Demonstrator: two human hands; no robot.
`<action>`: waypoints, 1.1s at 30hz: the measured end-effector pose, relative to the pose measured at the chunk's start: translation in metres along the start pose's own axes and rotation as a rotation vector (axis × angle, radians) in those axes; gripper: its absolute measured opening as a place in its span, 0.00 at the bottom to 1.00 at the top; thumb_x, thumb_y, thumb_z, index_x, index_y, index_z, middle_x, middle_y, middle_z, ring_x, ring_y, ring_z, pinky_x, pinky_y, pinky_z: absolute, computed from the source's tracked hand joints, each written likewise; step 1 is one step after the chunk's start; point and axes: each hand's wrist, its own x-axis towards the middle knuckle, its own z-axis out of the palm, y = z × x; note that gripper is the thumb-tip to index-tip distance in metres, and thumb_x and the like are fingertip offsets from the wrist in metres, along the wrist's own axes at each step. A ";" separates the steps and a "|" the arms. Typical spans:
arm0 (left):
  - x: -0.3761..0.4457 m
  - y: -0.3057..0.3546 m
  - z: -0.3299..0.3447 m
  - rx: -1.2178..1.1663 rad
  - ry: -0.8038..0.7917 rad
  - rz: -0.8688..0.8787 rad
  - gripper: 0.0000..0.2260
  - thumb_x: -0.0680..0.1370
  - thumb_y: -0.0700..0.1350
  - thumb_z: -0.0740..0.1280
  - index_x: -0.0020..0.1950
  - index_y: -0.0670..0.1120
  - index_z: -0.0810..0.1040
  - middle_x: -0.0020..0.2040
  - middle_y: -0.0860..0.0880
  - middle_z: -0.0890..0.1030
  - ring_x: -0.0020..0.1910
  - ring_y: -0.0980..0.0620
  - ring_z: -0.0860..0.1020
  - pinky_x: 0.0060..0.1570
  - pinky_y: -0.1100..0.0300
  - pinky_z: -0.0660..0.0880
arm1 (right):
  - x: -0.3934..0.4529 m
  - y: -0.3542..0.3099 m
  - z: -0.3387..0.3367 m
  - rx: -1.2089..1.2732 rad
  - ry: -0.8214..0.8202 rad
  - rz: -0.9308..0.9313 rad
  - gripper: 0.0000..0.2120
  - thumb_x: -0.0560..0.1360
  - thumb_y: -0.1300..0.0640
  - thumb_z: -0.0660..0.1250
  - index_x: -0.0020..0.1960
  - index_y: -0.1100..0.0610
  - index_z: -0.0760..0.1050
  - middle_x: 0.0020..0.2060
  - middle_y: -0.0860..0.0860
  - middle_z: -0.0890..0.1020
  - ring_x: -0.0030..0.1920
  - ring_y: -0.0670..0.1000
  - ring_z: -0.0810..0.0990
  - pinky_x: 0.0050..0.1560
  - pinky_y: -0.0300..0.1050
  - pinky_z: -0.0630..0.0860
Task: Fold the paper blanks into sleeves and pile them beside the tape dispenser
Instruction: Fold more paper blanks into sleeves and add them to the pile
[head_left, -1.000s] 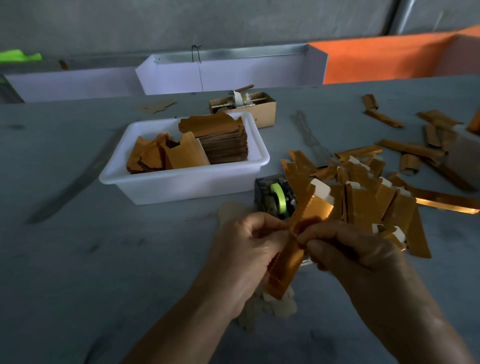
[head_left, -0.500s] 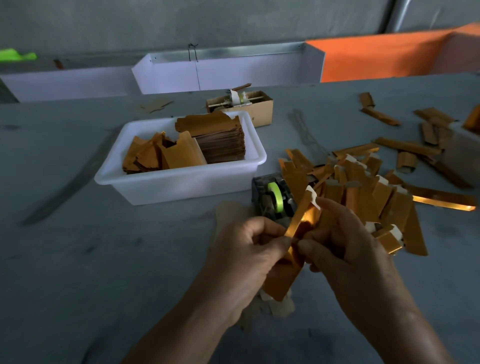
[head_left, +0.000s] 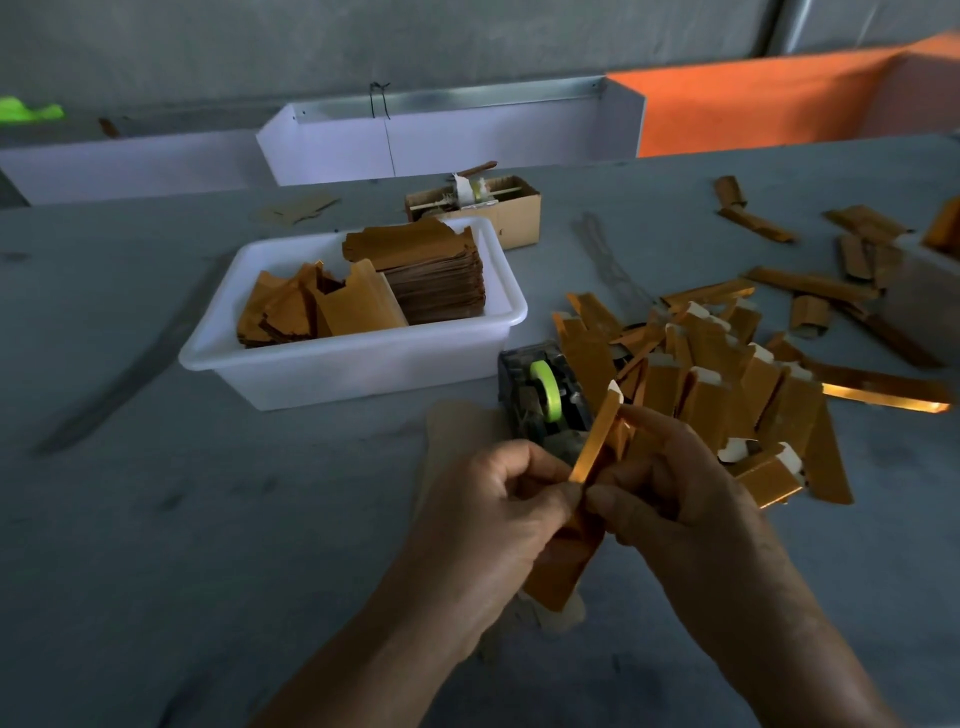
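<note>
Both hands hold one gold paper blank upright in front of me, folded lengthwise so I see its thin edge. My left hand pinches its left side and my right hand pinches its right side, fingers stretched up along it. Just behind stands the dark tape dispenser with a green roll. A heap of folded gold sleeves lies right of the dispenser. A white tub to the left holds a stack of flat blanks and loose ones.
A small cardboard box with tools sits behind the tub. Scattered gold strips lie at the far right. White trays and an orange panel line the back of the grey table. A pale card lies under my hands.
The blank has been folded narrower, from a broad face to a thin edge. My right fingers have slid up along it. Both hands stay in the same place.
</note>
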 end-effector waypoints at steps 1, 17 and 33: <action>0.000 0.000 -0.001 -0.007 -0.010 -0.017 0.05 0.76 0.42 0.69 0.42 0.50 0.82 0.39 0.49 0.85 0.40 0.52 0.84 0.45 0.54 0.81 | 0.000 0.000 0.000 -0.014 0.002 -0.001 0.27 0.70 0.62 0.71 0.63 0.44 0.66 0.37 0.42 0.82 0.37 0.41 0.80 0.41 0.39 0.73; -0.004 -0.006 0.006 -0.062 0.102 0.037 0.05 0.76 0.44 0.69 0.41 0.48 0.82 0.36 0.50 0.85 0.35 0.54 0.84 0.33 0.63 0.78 | -0.007 -0.013 0.006 -0.375 0.163 -0.062 0.26 0.70 0.53 0.72 0.63 0.45 0.65 0.31 0.38 0.77 0.33 0.35 0.76 0.34 0.24 0.71; -0.008 0.004 -0.002 -0.189 0.045 -0.028 0.05 0.76 0.43 0.68 0.43 0.46 0.83 0.41 0.47 0.85 0.41 0.49 0.85 0.44 0.54 0.82 | 0.001 0.000 0.007 0.349 -0.014 0.203 0.17 0.58 0.48 0.70 0.45 0.54 0.79 0.41 0.52 0.83 0.46 0.52 0.82 0.48 0.46 0.76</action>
